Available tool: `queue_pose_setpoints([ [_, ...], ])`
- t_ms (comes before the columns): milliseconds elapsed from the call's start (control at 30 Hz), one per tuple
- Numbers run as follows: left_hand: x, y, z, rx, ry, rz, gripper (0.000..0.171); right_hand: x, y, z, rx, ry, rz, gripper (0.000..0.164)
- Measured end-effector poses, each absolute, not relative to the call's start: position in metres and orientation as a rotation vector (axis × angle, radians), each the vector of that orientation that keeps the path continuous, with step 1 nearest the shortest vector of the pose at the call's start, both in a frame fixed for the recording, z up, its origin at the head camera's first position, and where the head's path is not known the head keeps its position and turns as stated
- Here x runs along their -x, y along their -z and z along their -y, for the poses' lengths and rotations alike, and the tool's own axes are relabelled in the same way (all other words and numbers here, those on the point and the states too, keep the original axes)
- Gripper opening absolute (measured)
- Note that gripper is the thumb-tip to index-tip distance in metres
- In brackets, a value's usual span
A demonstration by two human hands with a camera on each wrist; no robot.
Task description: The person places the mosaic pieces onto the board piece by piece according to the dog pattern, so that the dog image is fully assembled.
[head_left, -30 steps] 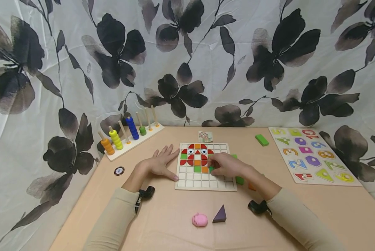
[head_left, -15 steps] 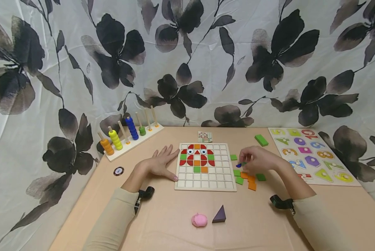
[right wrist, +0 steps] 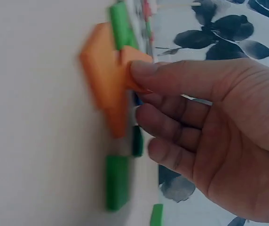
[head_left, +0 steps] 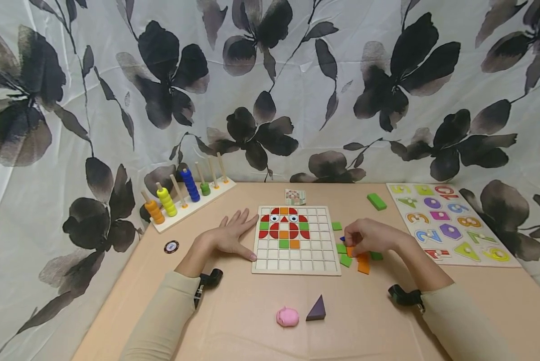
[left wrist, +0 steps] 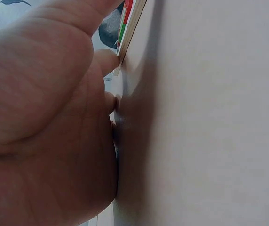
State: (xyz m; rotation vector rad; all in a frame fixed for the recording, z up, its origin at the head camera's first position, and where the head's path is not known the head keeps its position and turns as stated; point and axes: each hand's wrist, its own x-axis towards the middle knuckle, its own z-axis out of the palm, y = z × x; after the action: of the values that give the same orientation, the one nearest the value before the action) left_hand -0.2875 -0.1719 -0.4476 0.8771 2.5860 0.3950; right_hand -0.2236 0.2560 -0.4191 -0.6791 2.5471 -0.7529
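A white gridded board (head_left: 297, 261) bears red, green, orange and white tiles arranged as an owl-like figure with two eyes. My left hand (head_left: 229, 238) lies spread at the board's left side, thumb and fingertips right at its edge. To the right of the board, my right hand (head_left: 372, 234) is low over loose tiles. Its thumb and index finger pinch an orange tile (right wrist: 135, 52). Other orange tiles (head_left: 363, 264) lie just below it, with green tiles (head_left: 345, 260) around them. A bit of a blue piece (head_left: 342, 238) shows by the fingertips.
A small picture card (head_left: 295, 196) lies behind the board. A peg stacker (head_left: 193, 204) and a round chip (head_left: 171, 246) are at left. At right lie a green block (head_left: 376, 201) and a number puzzle (head_left: 450, 225). A pink toy (head_left: 288, 317) and purple triangle (head_left: 316, 309) sit in front.
My right hand has left the board with a green tile, moved right to the loose tiles, and now pinches an orange one. My left hand has stayed put.
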Motion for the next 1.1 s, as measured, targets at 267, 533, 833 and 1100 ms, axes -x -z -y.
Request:
queue_pose_setpoints([
  [267, 0.288, 0.447, 0.173, -0.876, -0.386, -2.592, 0.123, 0.247, 0.411, -0.203, 0.884, 1.008, -2.564, 0.012],
  [533, 0.287, 0.447, 0.171, -0.886, -0.388, -2.589, 0.121, 0.252, 0.422, -0.160, 0.970, 0.946, -2.547, 0.010],
  [833, 0.287, 0.446, 0.173, -0.871, -0.376, -2.597, 0.122, 0.250, 0.422, -0.158, 0.984, 0.865, -2.594, 0.008],
  [1100, 0.288, 0.447, 0.172, -0.867, -0.388, -2.589, 0.122, 0.248, 0.425, -0.155, 0.980, 0.739, -2.666, 0.003],
])
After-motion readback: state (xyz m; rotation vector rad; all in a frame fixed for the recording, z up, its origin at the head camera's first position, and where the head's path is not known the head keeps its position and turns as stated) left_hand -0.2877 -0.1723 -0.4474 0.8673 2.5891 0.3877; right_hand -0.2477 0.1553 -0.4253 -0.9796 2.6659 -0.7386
